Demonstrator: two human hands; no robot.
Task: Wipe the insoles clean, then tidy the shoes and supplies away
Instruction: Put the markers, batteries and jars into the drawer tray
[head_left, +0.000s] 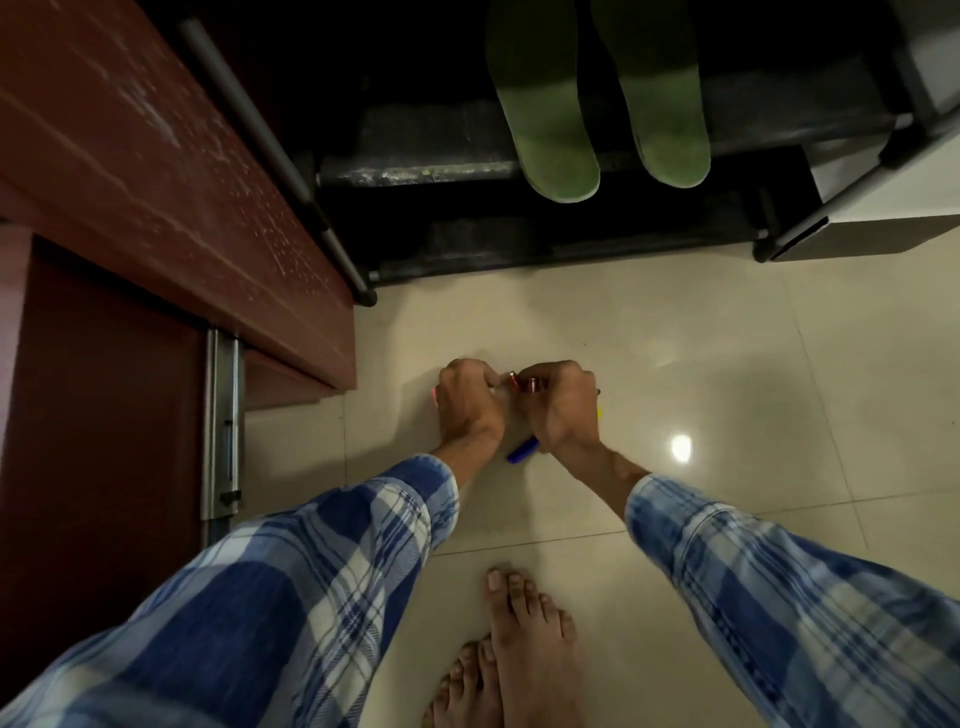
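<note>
- Rounded green shoes (550, 135) sit on the black rack (415, 171) at 12 o'clock; scuffed wooden cabinet (156, 156) at 9.
- Over glossy tiles (675, 338), right hand (558, 402) pinches a reddish cylinder (522, 383); left hand (467, 400) curled, grasp unclear.

Light: dim, warm, indoor. Glare: one hard white lamp reflection (681, 448) on the glossy floor (727, 322), well in front of the shoe rack (415, 171), toward its right end; a fainter sheen lies nearer the rack. Shadow: rack interior almost black; green slippers (561, 156) lit only at the ends overhanging its front edge, fading to dark deeper in. Soft, weak shadows around left hand (467, 400) and right hand (563, 410), in front of the rack's middle. Focus: hands slightly soft; small reddish item (524, 385) at the right hand's fingertips unresolved. Distortion: checked sleeves (311, 597), farthest from the rack, smeared and stretched; wooden cabinet (156, 156), left of the rack, stretches toward the frame corner.
</note>
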